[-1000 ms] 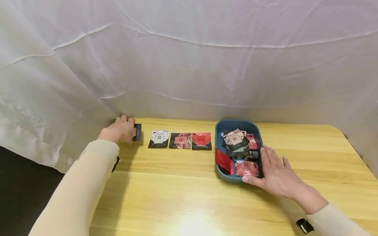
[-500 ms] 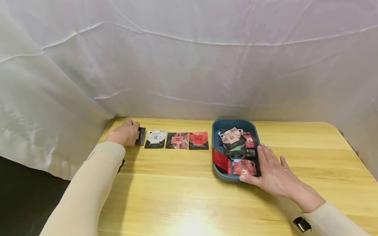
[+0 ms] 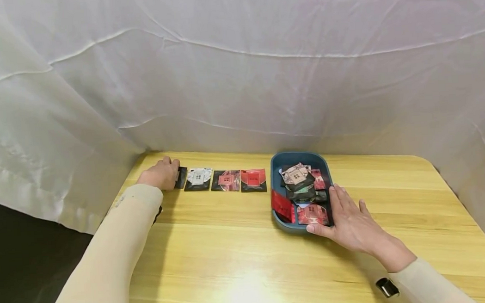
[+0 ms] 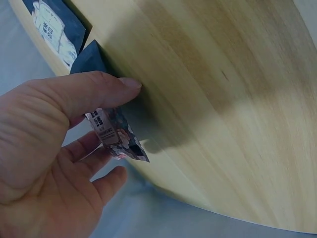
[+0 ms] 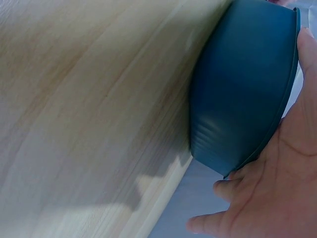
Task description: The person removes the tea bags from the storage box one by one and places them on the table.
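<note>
Blue tub [image 3: 294, 157] right, dark packet [image 4: 114, 130] far left.
Left hand [image 3: 162, 174] pinches it; right hand [image 3: 353, 223], fingers straight, touches the tub.

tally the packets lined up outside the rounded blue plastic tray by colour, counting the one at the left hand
Dark glossy square packet with pinkish print, partly covered by the left hand: 1
White-and-black glossy square packet: 1
Pink-and-black glossy square packet: 1
Red-and-black glossy square packet: 1
Total: 4
</note>
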### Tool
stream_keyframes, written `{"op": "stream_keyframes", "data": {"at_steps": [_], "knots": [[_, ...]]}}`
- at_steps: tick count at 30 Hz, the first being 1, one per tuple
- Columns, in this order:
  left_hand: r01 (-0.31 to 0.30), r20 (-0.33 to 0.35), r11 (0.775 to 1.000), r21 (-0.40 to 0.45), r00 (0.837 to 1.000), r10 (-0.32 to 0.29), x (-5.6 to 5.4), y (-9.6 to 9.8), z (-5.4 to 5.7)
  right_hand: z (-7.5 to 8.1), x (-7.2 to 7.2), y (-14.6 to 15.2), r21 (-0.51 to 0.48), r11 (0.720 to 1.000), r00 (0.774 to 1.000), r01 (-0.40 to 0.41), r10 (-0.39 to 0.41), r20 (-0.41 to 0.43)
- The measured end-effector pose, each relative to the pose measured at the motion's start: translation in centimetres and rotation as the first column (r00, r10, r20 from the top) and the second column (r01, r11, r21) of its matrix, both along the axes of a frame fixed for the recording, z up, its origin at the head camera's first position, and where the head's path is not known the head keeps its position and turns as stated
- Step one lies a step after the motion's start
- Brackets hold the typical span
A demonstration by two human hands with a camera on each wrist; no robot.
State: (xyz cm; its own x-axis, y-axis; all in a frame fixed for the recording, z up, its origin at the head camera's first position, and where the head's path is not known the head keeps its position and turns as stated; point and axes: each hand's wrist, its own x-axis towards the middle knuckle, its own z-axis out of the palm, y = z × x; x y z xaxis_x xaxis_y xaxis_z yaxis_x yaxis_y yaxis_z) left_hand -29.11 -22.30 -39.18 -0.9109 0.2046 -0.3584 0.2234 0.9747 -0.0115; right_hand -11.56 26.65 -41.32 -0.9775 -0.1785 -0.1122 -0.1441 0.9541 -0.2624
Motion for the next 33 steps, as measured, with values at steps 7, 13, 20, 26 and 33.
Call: {"op": "stream_keyframes", "data": {"at_steps": [7, 13, 20, 26, 33], "knots": [[-0.005, 0.014, 1.0, 0.001, 1.0, 0.005, -0.1, -0.1, 0.0, 0.1, 0.0, 0.0, -0.001, 1.0, 1.0, 0.005, -0.005, 0.009], [0.006, 0.019, 1.0, -0.005, 1.0, -0.006, -0.2, -0.2, -0.2, 0.1, -0.1, 0.0, -0.005, 1.0, 1.0, 0.006, -0.006, 0.014], [-0.006, -0.04, 0.997, 0.071, 0.999, 0.009, 0.1, 0.7, 1.0, 0.1, -0.1, -0.1, -0.006, 1.0, 1.0, 0.004, -0.004, 0.01], [0.044, -0.131, 0.981, 0.189, 0.991, -0.019, 0.5, 4.9, 3.8, 0.0, -0.3, -0.3, -0.013, 1.0, 1.0, -0.004, 0.004, 0.003], [0.246, -0.248, 0.948, 0.2, 0.949, -0.194, 1.9, 14.0, 6.5, 0.0, -0.4, -0.1, -0.018, 1.0, 1.0, 0.003, -0.003, 0.004]]}}
